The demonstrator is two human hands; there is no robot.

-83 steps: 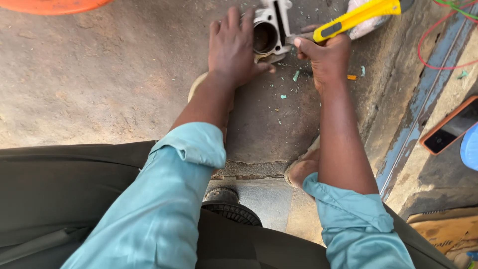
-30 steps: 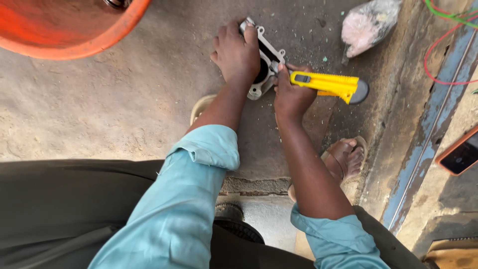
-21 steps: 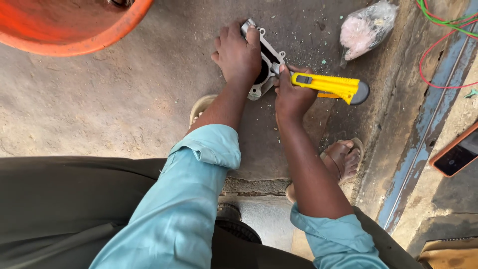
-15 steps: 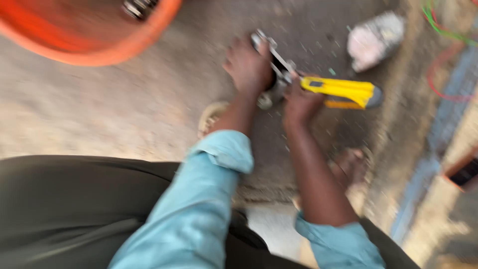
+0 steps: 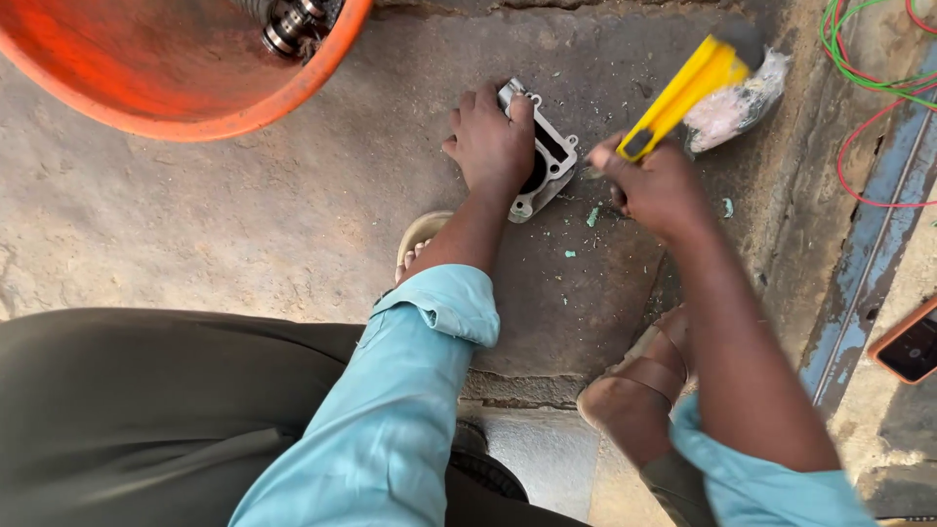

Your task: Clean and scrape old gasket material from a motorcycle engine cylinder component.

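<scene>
Metal cylinder block (image 5: pixel 549 161) lies on the concrete floor (image 5: pixel 244 224), far centre, bore facing up and partly hidden under the left hand (image 5: pixel 491 140). Left hand presses flat on the block, fingers spread over its far-left edge, thumb side hidden; a hold-down, not a full clasp. Right hand (image 5: pixel 656 187) is just right of the block, fist clenched round the grip of a yellow utility knife (image 5: pixel 678 96). Knife body tilts up and away to the far right; its blade end points toward the block's right edge, the tip too small to tell if it touches. Small green scraps (image 5: pixel 591 216) are scattered on the floor near the block and between the hands.

Clear bag (image 5: pixel 734 98) with pale pink contents sits far right, just behind the knife. Orange tub (image 5: pixel 195 93) at far left, metal parts (image 5: pixel 293 20) in it. Red and green wires (image 5: pixel 878 88) run along the far right edge by a blue strip (image 5: pixel 859 283). Phone (image 5: pixel 910 344) in an orange case lies at the right edge. Sandalled feet: one (image 5: pixel 420 244) under the left forearm, one (image 5: pixel 639 381) near right. Blue rolled sleeves (image 5: pixel 429 312), dark trousers (image 5: pixel 146 410) near.
</scene>
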